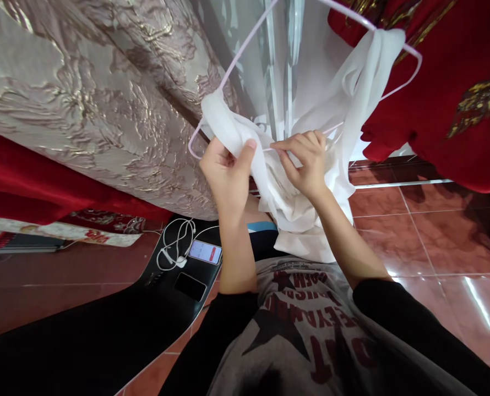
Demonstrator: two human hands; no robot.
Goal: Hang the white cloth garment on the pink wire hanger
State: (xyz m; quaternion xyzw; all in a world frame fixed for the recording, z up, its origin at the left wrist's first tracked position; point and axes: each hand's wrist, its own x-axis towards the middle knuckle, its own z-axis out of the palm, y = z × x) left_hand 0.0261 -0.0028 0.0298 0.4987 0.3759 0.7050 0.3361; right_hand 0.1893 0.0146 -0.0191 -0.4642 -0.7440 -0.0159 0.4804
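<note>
A thin white garment (pixel 294 203) is draped over a pale pink wire hanger (pixel 237 58) in front of me. My left hand (pixel 226 173) pinches the garment's cloth near the hanger's left corner, thumb on top. Just to its right, my right hand (pixel 305 162) grips the white cloth where it meets the hanger's lower bar. The rest of the garment hangs down toward my lap, and another fold of it loops over the hanger's right shoulder (pixel 377 60).
A beige-gold embossed fabric (pixel 83 93) hangs at left above red cloth (pixel 30 181). A red garment with gold embroidery (pixel 455 93) hangs at right. On a black surface (pixel 116 324) lie a lit phone (pixel 205 252), a dark phone (pixel 190 286) and white earphones (pixel 174 250). The floor is red tile (pixel 426 231).
</note>
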